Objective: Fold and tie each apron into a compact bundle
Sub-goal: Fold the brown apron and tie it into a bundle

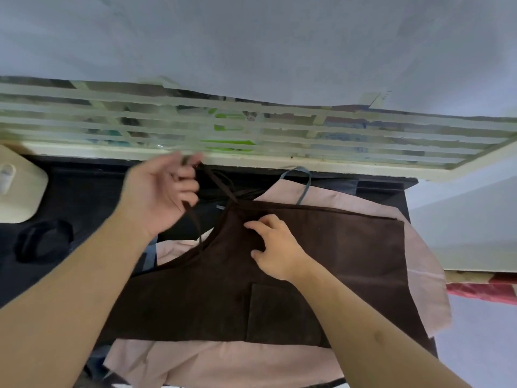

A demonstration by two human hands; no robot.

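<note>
A dark brown apron (321, 256) lies spread on the black table, a patch pocket (282, 312) on its near part. Under it lies a pale pink apron (223, 362) with a grey-blue neck loop (305, 186). My left hand (162, 191) is raised above the table's far edge and holds the brown apron's thin strap (195, 222), which runs through its curled fingers and hangs down to the cloth. My right hand (277, 247) presses on the brown apron near its top corner, fingers bent onto the fabric.
A slatted white window frame (251, 127) runs along the far side of the black table (84, 191). A cream object (19, 191) sits at the far left, with a dark rolled bundle (44, 242) in front of it. A red patterned cloth (484, 289) shows at the right.
</note>
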